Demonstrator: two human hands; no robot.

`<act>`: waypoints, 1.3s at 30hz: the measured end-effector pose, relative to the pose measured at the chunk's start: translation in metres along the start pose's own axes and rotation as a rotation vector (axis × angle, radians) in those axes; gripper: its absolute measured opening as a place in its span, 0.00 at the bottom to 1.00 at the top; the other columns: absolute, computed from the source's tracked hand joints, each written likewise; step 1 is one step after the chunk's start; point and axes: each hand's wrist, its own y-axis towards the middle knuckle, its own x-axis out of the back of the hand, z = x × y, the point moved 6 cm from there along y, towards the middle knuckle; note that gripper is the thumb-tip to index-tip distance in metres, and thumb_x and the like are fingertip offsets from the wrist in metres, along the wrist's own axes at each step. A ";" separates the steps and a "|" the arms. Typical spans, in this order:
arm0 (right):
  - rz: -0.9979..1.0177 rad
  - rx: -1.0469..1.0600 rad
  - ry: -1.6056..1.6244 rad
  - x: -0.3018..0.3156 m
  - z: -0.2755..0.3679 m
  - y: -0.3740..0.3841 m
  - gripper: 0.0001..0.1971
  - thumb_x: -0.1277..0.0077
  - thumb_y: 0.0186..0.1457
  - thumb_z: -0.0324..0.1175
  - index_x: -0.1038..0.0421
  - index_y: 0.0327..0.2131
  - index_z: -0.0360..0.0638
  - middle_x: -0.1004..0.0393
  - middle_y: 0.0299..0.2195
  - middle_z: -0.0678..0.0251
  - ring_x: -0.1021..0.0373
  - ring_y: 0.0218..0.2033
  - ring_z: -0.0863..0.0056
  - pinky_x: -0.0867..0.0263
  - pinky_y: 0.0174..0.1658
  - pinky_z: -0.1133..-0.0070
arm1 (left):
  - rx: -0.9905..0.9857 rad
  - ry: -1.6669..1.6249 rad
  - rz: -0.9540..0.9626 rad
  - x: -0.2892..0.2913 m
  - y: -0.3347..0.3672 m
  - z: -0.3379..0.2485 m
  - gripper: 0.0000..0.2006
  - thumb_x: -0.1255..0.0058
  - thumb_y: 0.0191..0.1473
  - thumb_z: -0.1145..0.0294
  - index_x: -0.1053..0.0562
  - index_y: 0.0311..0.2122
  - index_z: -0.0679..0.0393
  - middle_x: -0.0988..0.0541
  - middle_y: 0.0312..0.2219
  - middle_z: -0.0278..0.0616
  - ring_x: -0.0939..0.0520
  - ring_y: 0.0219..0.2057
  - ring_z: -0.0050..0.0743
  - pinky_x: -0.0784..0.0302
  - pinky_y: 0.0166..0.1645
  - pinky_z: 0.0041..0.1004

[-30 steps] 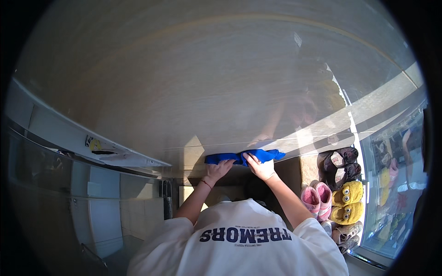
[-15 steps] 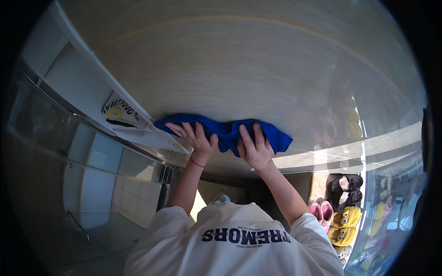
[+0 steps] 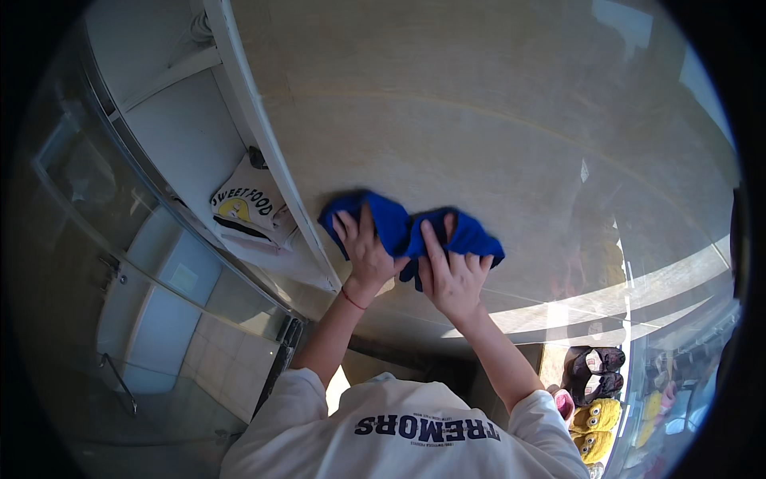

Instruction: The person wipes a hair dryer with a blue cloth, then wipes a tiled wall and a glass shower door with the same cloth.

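Observation:
A blue cloth [image 3: 388,221] lies bunched against a glossy beige tiled surface [image 3: 447,152]. On its left part, my left hand [image 3: 369,259] presses with fingers spread and bent into the fabric; a thin red band circles that wrist. Close beside it, my right hand [image 3: 455,279] holds the other part, its index finger stretched along the cloth and the other fingers curled onto it. The cloth's left end sits just right of the edge of a white shelf unit [image 3: 271,152]. Folds hide some fingertips.
Folded printed fabric [image 3: 251,199] rests in the shelf unit. Framed glass panels [image 3: 167,279] stand at the left. Dark sandals [image 3: 594,375] and yellow fuzzy slippers [image 3: 594,417] are at the lower right, beside a transparent, reflective panel [image 3: 670,399].
The cloth has become more bunched, and its left end has come away from the shelf edge. My right fingers have curled more. The whole view has shifted, showing more of the shelf unit.

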 end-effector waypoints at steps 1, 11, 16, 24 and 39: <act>-0.073 -0.016 -0.007 0.019 0.002 0.037 0.27 0.47 0.53 0.38 0.33 0.59 0.55 0.38 0.62 0.56 0.35 0.52 0.59 0.48 0.54 0.61 | -0.023 0.007 -0.098 0.017 0.043 0.001 0.35 0.51 0.51 0.41 0.31 0.55 0.59 0.42 0.62 0.62 0.55 0.64 0.79 0.64 0.63 0.68; -0.351 0.131 -0.006 0.079 0.006 0.175 0.25 0.48 0.54 0.38 0.31 0.57 0.58 0.38 0.63 0.73 0.32 0.50 0.73 0.41 0.52 0.61 | -0.022 0.140 -0.287 0.059 0.190 -0.020 0.15 0.63 0.62 0.62 0.34 0.40 0.65 0.51 0.66 0.66 0.63 0.66 0.80 0.67 0.65 0.66; -0.387 0.060 -0.134 0.128 -0.042 0.165 0.29 0.47 0.53 0.41 0.35 0.60 0.59 0.31 0.53 0.74 0.35 0.51 0.75 0.42 0.56 0.62 | -0.016 0.177 -0.322 0.051 0.210 -0.071 0.24 0.64 0.62 0.55 0.34 0.55 0.61 0.50 0.66 0.63 0.61 0.66 0.79 0.66 0.65 0.66; -0.465 -0.086 -0.361 0.212 -0.173 0.113 0.27 0.57 0.61 0.45 0.38 0.63 0.54 0.48 0.67 0.56 0.43 0.61 0.51 0.58 0.64 0.59 | -0.128 0.076 -0.259 0.000 0.226 -0.234 0.30 0.62 0.59 0.45 0.37 0.63 0.50 0.47 0.67 0.54 0.58 0.65 0.83 0.68 0.63 0.70; -0.674 -0.437 -0.472 0.356 -0.454 -0.081 0.26 0.69 0.67 0.41 0.49 0.67 0.51 0.55 0.69 0.62 0.54 0.68 0.56 0.59 0.68 0.64 | -0.495 -0.273 0.034 -0.122 0.144 -0.533 0.33 0.49 0.55 0.49 0.40 0.66 0.35 0.47 0.68 0.30 0.40 0.64 0.40 0.39 0.56 0.52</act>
